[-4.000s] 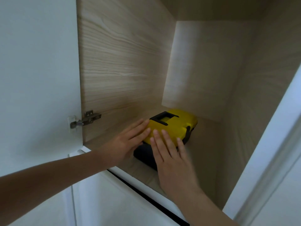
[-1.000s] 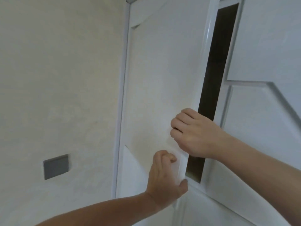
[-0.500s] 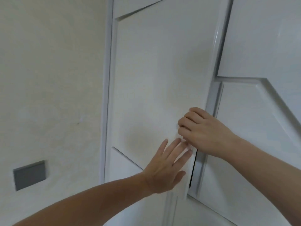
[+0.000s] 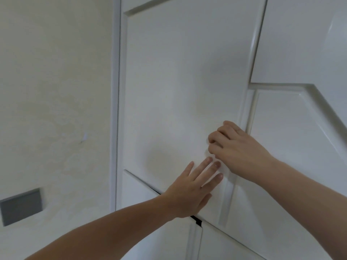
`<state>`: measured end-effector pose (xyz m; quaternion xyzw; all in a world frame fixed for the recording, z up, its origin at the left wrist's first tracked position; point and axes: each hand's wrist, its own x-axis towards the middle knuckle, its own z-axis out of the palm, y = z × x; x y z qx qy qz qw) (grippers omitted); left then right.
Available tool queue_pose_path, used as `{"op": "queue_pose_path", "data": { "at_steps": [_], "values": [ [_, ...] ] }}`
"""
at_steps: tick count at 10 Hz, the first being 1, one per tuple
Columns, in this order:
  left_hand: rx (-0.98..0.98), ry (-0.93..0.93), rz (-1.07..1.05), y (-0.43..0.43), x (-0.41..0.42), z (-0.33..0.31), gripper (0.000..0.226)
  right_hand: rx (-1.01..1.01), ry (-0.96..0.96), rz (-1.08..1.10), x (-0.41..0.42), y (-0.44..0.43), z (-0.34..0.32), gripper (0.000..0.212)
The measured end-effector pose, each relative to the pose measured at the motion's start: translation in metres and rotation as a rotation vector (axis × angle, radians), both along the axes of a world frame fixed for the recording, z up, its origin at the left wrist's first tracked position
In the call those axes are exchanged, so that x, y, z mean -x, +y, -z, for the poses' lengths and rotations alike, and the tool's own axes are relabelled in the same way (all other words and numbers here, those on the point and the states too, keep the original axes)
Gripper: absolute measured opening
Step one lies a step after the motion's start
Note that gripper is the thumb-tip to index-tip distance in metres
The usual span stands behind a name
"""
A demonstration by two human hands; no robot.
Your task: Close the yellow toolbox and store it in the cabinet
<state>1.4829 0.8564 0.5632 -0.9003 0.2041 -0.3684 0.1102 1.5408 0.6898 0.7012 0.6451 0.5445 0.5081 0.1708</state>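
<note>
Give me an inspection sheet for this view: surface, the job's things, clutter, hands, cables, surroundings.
Surface: white panelled cabinet door, looks shut or nearly shut.
Job's things: yellow toolbox not in view.
Clutter: nothing seen.
Hands: left hand flat, fingers spread, on the door's lower right corner; right hand curled, fingers at the door's right edge.
Cables: nothing seen.
Surroundings: cream plaster wall to the left with a grey rectangular plate; neighbouring white door to the right.

White cabinet door (image 4: 180, 81), both hands flat
</note>
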Motion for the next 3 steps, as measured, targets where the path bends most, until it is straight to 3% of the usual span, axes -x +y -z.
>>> {"op": "queue_pose_path", "data": {
  "at_steps": [2,3],
  "values": [
    [0.058,0.120,-0.090,0.002,0.044,-0.017,0.061,-0.046,0.007,0.037,0.018,0.009,0.003,0.016],
    [0.257,0.261,-0.185,0.013,0.072,-0.009,0.061,-0.087,0.079,0.010,0.030,0.018,0.013,0.017]
  ]
}}
